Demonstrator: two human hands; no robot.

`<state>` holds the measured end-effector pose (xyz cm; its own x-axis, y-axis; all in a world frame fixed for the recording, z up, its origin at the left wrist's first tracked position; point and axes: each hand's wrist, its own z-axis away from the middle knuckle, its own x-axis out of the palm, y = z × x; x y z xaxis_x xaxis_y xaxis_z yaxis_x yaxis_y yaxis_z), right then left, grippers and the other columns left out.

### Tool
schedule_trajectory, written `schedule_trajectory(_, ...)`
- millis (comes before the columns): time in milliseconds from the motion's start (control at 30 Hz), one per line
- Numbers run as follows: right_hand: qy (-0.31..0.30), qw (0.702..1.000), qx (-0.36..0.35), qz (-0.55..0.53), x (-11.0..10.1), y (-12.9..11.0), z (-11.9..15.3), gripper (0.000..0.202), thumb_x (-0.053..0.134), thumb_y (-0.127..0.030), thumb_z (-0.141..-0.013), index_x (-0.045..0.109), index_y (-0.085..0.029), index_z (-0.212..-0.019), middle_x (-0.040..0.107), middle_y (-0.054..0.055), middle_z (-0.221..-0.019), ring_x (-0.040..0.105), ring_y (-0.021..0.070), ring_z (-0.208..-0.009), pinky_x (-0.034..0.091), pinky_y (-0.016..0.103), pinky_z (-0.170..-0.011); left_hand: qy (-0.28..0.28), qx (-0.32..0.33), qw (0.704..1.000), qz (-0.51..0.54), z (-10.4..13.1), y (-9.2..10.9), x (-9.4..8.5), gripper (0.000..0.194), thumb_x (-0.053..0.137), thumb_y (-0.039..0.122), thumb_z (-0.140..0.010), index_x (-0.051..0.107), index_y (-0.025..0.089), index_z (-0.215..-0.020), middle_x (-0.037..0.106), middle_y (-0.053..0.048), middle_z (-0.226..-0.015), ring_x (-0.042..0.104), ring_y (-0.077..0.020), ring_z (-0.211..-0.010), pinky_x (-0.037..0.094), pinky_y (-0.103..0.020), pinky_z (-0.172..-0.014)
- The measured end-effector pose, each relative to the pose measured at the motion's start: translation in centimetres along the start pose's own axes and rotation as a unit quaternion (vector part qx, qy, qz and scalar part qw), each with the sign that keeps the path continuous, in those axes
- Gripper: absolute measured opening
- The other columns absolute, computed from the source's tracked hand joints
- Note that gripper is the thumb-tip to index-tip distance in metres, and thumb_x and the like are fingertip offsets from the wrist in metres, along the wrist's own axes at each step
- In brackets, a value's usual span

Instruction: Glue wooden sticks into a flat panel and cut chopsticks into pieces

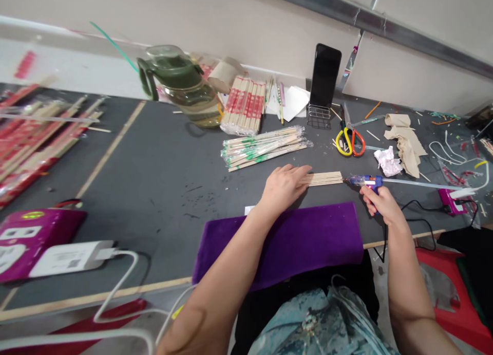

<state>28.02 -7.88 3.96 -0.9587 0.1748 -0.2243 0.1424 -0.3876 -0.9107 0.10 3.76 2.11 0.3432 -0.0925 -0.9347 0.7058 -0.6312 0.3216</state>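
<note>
My left hand (pixel 284 186) lies over a flat row of wooden chopsticks (pixel 326 178) on the dark table, its fingers stretched across them. The left part of the row is hidden under the palm. In my right hand (pixel 381 204) is a blue hot glue gun (pixel 366 181), gripped by its handle. The gun's nozzle is at the right ends of the chopsticks; whether it touches them I cannot tell. A long clear glue stick (pixel 419 184) juts from the back of the gun. A folded purple cloth (pixel 311 242) lies along the table's front edge, below my left hand.
Green-wrapped chopsticks (pixel 265 147), a red-and-white bundle (pixel 243 104), a water jug (pixel 188 88), a propped phone (pixel 325 75) and scissors (pixel 349 136) stand or lie behind. Purple power strips (pixel 452 201) with cables flank the work. More wrapped chopsticks (pixel 46 134) lie at left.
</note>
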Motion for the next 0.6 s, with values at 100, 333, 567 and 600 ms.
schedule_trajectory(100, 0.003, 1.0, 0.001, -0.004, -0.1, 0.1, 0.0, 0.056, 0.075, -0.07, -0.073, 0.062, -0.016, -0.082, 0.045, -0.009, -0.053, 0.037, 0.0045, -0.035, 0.039, 0.02, -0.033, 0.001, 0.002, 1.0, -0.002, 0.0, 0.0, 0.0, 0.036, 0.059, 0.026, -0.095, 0.061, 0.023, -0.131, 0.077, -0.006, -0.119, 0.067, -0.0289, -0.103, 0.047, -0.038, -0.085)
schedule_trajectory(333, 0.018, 1.0, 0.004, -0.022, -0.2, 0.4, 0.0, 0.056, 0.077, -0.069, -0.072, 0.063, -0.015, -0.082, 0.052, -0.007, -0.056, 0.037, 0.0035, -0.035, 0.039, 0.02, -0.033, 0.003, 0.006, 1.0, -0.001, 0.1, -0.1, 0.1, 0.037, 0.06, 0.026, -0.095, 0.061, 0.023, -0.131, 0.077, -0.006, -0.12, 0.066, -0.0287, -0.104, 0.047, -0.038, -0.085)
schedule_trajectory(567, -0.006, 0.997, 0.001, -0.079, 0.8, 0.1, 0.3, 0.054, 0.078, -0.066, -0.074, 0.065, -0.015, -0.086, 0.062, -0.003, -0.064, 0.038, 0.0028, -0.035, 0.038, 0.019, -0.032, -0.001, 0.002, 1.0, 0.001, 0.0, -0.1, 0.1, 0.037, 0.059, 0.025, -0.094, 0.061, 0.022, -0.131, 0.077, -0.007, -0.117, 0.066, -0.029, -0.104, 0.047, -0.039, -0.086)
schedule_trajectory(600, -0.016, 0.997, -0.001, -0.078, 1.2, 0.0, 0.3, 0.053, 0.078, -0.066, -0.075, 0.065, -0.015, -0.086, 0.064, -0.002, -0.065, 0.038, 0.0029, -0.035, 0.038, 0.019, -0.032, -0.001, 0.003, 1.0, 0.002, 0.0, -0.1, 0.1, 0.037, 0.059, 0.025, -0.094, 0.061, 0.022, -0.131, 0.077, -0.007, -0.117, 0.066, -0.029, -0.104, 0.047, -0.039, -0.086)
